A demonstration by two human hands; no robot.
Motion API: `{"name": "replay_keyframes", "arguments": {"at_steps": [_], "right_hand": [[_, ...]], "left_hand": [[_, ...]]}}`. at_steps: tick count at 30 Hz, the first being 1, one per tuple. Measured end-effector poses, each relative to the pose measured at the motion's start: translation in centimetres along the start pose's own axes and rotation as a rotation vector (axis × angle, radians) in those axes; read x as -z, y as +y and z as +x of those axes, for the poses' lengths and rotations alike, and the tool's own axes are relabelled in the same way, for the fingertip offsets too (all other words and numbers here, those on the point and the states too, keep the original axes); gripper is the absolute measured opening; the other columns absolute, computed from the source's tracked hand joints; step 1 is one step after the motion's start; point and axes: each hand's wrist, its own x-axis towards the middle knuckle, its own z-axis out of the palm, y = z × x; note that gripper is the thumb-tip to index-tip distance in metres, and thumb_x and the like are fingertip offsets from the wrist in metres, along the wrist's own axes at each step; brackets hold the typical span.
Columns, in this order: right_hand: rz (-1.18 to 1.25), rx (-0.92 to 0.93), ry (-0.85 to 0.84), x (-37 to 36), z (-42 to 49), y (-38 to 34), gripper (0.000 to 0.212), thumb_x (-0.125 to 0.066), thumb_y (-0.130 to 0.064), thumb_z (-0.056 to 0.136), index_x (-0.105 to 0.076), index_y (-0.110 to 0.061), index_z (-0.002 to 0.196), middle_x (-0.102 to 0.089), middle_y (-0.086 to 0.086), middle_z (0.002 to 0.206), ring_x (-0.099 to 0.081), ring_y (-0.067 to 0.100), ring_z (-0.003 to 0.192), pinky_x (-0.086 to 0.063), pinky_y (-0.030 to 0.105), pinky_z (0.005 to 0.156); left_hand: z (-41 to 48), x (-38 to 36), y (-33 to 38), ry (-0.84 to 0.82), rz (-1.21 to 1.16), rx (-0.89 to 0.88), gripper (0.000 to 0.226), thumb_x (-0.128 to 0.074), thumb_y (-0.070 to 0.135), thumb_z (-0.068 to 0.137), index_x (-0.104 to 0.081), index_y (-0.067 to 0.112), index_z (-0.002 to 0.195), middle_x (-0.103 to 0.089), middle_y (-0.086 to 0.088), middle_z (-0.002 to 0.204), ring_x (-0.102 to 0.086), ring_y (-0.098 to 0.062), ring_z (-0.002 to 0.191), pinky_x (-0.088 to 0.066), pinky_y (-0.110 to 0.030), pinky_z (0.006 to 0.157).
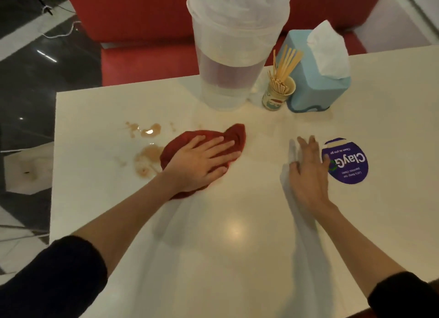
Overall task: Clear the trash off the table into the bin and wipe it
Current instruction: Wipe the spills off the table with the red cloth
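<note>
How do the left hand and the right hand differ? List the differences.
The left hand presses flat on the red cloth; the right hand has only bare table beneath it. The left hand is beside the brown spill; the right hand is beside the purple sticker. Both are open with straight fingers and grip nothing.

**Head view: camera placement**

A single wide-angle camera, worn on the person's head, looks forward and steeply down onto the table (237,258) at close range. Both forearms enter from the lower edge. The left hand (202,161) and right hand (308,173) lie near mid-frame. Beyond the fingertips, near the table's far edge, stands the bin (235,56), and past it a red seat (147,61). Left of the left fingers, the floor (28,92) shows.
</note>
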Motion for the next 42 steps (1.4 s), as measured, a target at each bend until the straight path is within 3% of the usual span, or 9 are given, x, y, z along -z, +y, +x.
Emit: {"name": "replay_keyframes", "arguments": {"at_steps": [4,8,12,17,23,27,30,36,42], "right_hand": [[-0.017,-0.006,-0.034,-2.7,-0.6,-5.5,0.056,-0.038,-0.016,0.098,-0.021,-0.019,0.152,-0.01,0.01,0.161,-0.008,0.023,0.149,-0.002,0.049,0.119],[-0.14,-0.055,-0.05,-6.2,-2.5,-8.2,0.056,-0.013,-0.033,0.099,-0.014,-0.022,0.154,-0.008,0.01,0.161,-0.005,0.026,0.149,-0.001,0.051,0.118],[-0.22,-0.065,-0.005,-6.8,-2.9,-8.1,0.061,-0.006,-0.038,0.096,-0.018,-0.024,0.153,-0.015,0.009,0.161,-0.012,0.027,0.148,-0.008,0.052,0.117],[-0.18,-0.08,0.015,-6.7,-3.0,-8.4,0.055,-0.017,-0.034,0.098,-0.022,-0.025,0.153,-0.016,0.007,0.161,-0.011,0.024,0.148,-0.007,0.05,0.117],[-0.125,-0.082,0.029,-6.7,-3.0,-8.4,0.055,-0.019,-0.034,0.098,-0.021,-0.027,0.153,-0.014,0.004,0.161,-0.008,0.021,0.149,-0.005,0.048,0.118],[-0.119,-0.089,0.028,-6.8,-2.9,-8.4,0.055,-0.018,-0.034,0.098,-0.02,-0.027,0.153,-0.013,0.004,0.161,-0.007,0.021,0.149,-0.003,0.048,0.118],[-0.132,-0.087,0.021,-6.8,-3.0,-8.4,0.056,-0.019,-0.033,0.098,-0.02,-0.027,0.153,-0.013,0.005,0.161,-0.007,0.022,0.149,-0.004,0.049,0.118],[-0.166,-0.083,0.021,-6.7,-3.0,-8.4,0.054,-0.021,-0.032,0.1,-0.02,-0.025,0.153,-0.015,0.007,0.161,-0.01,0.024,0.149,-0.007,0.05,0.118],[-0.139,-0.084,0.013,-6.7,-2.9,-8.4,0.052,-0.024,-0.03,0.102,-0.019,-0.026,0.153,-0.012,0.006,0.161,-0.007,0.023,0.149,-0.004,0.049,0.118]], "left_hand": [[-1.5,-0.2,-2.9,0.067,0.006,0.344,0.052,-0.016,0.048,0.102,-0.016,0.037,0.153,-0.023,0.007,0.16,-0.018,-0.016,0.148,-0.012,-0.043,0.118],[-3.7,-1.3,2.5,0.208,-0.063,0.663,0.054,-0.024,0.038,0.102,-0.028,0.021,0.153,-0.031,-0.004,0.157,-0.028,-0.026,0.145,-0.019,-0.049,0.115],[-4.9,-1.6,7.2,0.137,-0.049,0.419,0.055,-0.022,0.039,0.101,-0.026,0.023,0.153,-0.029,-0.001,0.158,-0.028,-0.026,0.145,-0.018,-0.051,0.115],[-1.5,-0.8,2.4,0.057,-0.056,0.181,0.053,-0.024,0.047,0.1,-0.024,0.036,0.152,-0.026,0.008,0.159,-0.025,-0.017,0.146,-0.019,-0.047,0.116],[-0.4,0.3,-6.0,0.078,-0.072,0.548,0.058,-0.016,0.047,0.1,-0.016,0.029,0.155,-0.016,0.005,0.162,-0.013,-0.017,0.149,-0.013,-0.048,0.117],[1.0,0.3,-5.2,0.074,-0.106,0.713,0.059,-0.013,0.044,0.101,-0.006,0.022,0.156,-0.008,0.001,0.163,-0.005,-0.022,0.15,-0.006,-0.051,0.119],[0.4,-0.6,-0.9,0.115,-0.103,0.633,0.058,-0.017,0.041,0.101,-0.013,0.022,0.156,-0.014,0.001,0.162,-0.011,-0.022,0.15,-0.009,-0.05,0.117],[-7.1,-1.3,2.0,0.053,-0.079,0.021,0.053,-0.03,0.045,0.101,-0.032,0.029,0.151,-0.03,0.008,0.157,-0.03,-0.015,0.144,-0.025,-0.044,0.115],[-2.8,0.4,-5.3,0.022,-0.041,0.312,0.06,-0.016,0.048,0.097,-0.019,0.031,0.154,-0.02,0.011,0.16,-0.02,-0.011,0.147,-0.015,-0.045,0.117]]}}
